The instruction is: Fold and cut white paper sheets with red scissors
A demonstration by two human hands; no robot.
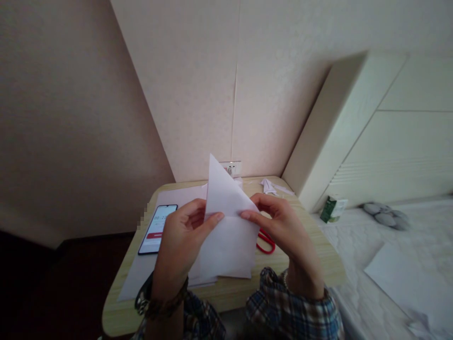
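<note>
A folded sheet of white paper (230, 245) is held up above the small table, its top coming to a slanted point and a crease running across its middle. My left hand (187, 231) pinches its left edge, thumb on the near face and fingers behind. On the opposite edge my right hand (274, 217) grips the same way, thumb pressed near the crease. Behind the paper on the right, the red handles of what look like scissors (266, 242) show in part; the rest is hidden.
On the wooden table (123, 288) lie a phone (155, 231) showing a timer, white sheets (130, 283) and folded paper pieces (268, 186). A wall socket (231, 167) is behind. To the right, a bed (350, 236) bears a green-and-white box (333, 209), a grey item (385, 216) and paper (406, 278).
</note>
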